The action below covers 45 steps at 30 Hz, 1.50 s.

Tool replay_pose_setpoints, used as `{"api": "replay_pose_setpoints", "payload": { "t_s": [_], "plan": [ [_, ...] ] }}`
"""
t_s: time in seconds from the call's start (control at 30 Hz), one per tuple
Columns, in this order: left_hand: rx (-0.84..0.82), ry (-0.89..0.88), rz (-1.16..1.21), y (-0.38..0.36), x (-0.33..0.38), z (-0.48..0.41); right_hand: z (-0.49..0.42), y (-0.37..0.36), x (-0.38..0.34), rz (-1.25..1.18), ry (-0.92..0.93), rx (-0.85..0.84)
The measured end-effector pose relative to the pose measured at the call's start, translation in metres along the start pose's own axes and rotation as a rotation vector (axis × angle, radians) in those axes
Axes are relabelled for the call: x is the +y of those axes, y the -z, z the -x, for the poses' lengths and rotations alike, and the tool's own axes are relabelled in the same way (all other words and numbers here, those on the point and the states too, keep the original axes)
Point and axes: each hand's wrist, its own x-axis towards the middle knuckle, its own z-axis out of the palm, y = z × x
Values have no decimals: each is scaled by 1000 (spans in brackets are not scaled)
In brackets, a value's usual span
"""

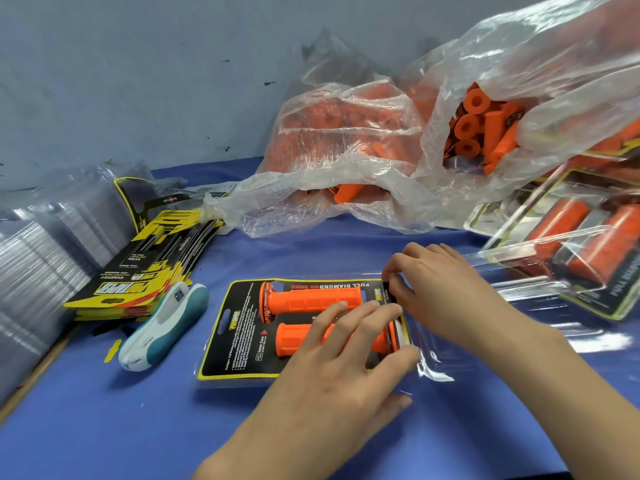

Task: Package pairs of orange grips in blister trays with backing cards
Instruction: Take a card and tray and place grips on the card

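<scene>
Left hand [349, 344] flat, hiding lower orange grip [294, 339]; right hand [433, 282] pinches backing card [221, 344] edge.

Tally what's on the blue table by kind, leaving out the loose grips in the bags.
Plastic bags of grips: 2
Blister pack under the hands: 1
Grips in that pack: 2
Stapler: 1
Backing card stack: 1
Empty tray stack: 1
Total: 8
</scene>
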Motion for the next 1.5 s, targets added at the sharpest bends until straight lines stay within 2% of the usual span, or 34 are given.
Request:
{"api": "replay_pose_setpoints", "payload": {
  "t_s": [0.1,0.33,0.57,0.7,0.8,0.9,1.03,1.17,1.23,1.33,1.5],
  "plan": [
    [-14,20,-30,-3,3,-2,1,1,1,-8,8,-11],
    [72,38,-49,-9,2,-3,0,3,1,-40,21,5],
    [59,29,-78,-13,3,-2,1,7,1,-95,-7,10],
    [50,35,-54,-9,4,-2,2,5,1,-56,20,16],
    [105,57,44,2,2,2,3,5,1,-49,22,39],
    [213,245,187,21,-18,10,5,5,2,-51,31,59],
    [365,707,329,33,-72,36,11,10,-2,-102,49,166],
    [281,1043,560,26,-116,70,29,20,-17,-333,63,483],
    [205,1189,732,18,-125,80,41,23,-28,-532,30,575],
    [59,1254,851,8,-127,88,56,26,-45,-803,-49,586],
    [-41,1158,737,9,-120,86,84,14,-64,-1078,-34,456]
  ]
}}
